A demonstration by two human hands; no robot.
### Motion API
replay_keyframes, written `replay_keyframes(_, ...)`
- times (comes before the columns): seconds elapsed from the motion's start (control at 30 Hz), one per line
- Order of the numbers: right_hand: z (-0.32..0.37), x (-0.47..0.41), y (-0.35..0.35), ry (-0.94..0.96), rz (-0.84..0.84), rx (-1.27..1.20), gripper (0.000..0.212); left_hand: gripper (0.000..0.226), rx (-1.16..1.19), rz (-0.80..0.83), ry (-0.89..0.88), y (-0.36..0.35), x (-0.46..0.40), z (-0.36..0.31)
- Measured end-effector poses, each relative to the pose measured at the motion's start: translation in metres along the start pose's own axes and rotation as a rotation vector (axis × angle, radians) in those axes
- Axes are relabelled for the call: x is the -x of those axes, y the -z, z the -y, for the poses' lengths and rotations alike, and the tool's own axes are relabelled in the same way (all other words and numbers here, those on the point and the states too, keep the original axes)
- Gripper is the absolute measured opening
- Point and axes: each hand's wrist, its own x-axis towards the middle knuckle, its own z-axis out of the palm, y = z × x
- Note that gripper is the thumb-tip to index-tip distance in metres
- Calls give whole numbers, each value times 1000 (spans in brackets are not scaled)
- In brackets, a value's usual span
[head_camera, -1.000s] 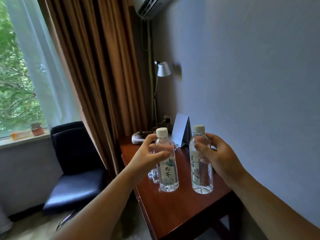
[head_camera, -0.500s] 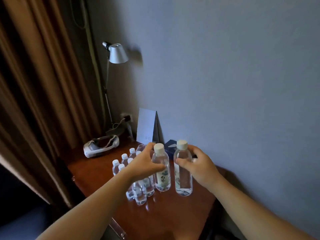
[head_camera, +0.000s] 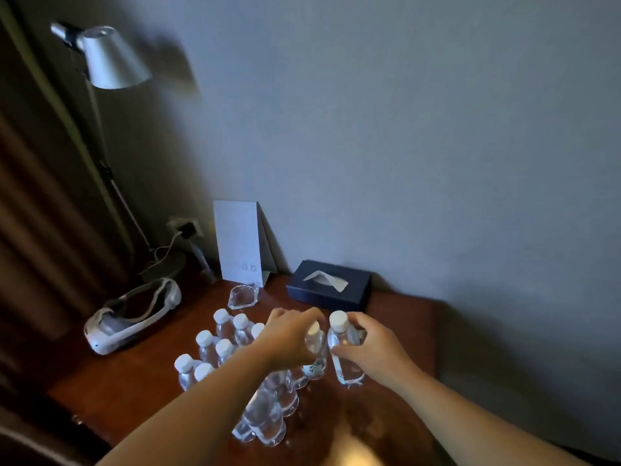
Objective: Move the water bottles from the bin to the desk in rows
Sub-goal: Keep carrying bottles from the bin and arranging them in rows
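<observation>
Your left hand grips one clear plastic white-capped water bottle, your right hand another, fingers wrapped round each, low over the reddish wooden worktop beside the standing rows. Risk: your left forearm clips neighbours, toppling them.

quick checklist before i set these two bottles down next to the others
1. Left hand grips left bottle: ok.
2. Right hand grips right bottle: ok.
3. Both bottles upright, caps on: ok.
4. Bare desk to the right of the standing bottles: ok.
5. Tissue box and glass dish lie behind the drop spot, apart: ok.
6. Bottle bases touching the desk: cannot tell.
</observation>
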Motion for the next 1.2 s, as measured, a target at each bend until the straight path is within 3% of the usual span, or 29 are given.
replay_keyframes(0.1, -13, -22, -16, -45, 23, 44, 62, 45, -168, 4, -38, -3, -27, 18)
replay_keyframes(0.43, -48, -30, -57, -279, -6, 57, 58, 63, -435, 272, -301, -45, -65, 53)
replay_keyframes(0.73, -41, -22, -63, -330, -45, 147, 52, 64, -345, 299, -422, -51, -72, 69)
replay_keyframes(0.83, -32, -18, -69, -354, -66, 182, 61, 63, -332, 290, -445, -46, -73, 76)
replay_keyframes(0.97, -24, -17, -70, -335, -171, 207, 35, 50, -308, 275, -448, -37, -76, 76)
replay_keyframes(1.2, -19, -15, -76, -327, -124, 160, 29, 48, -273, 311, -440, -34, -77, 77)
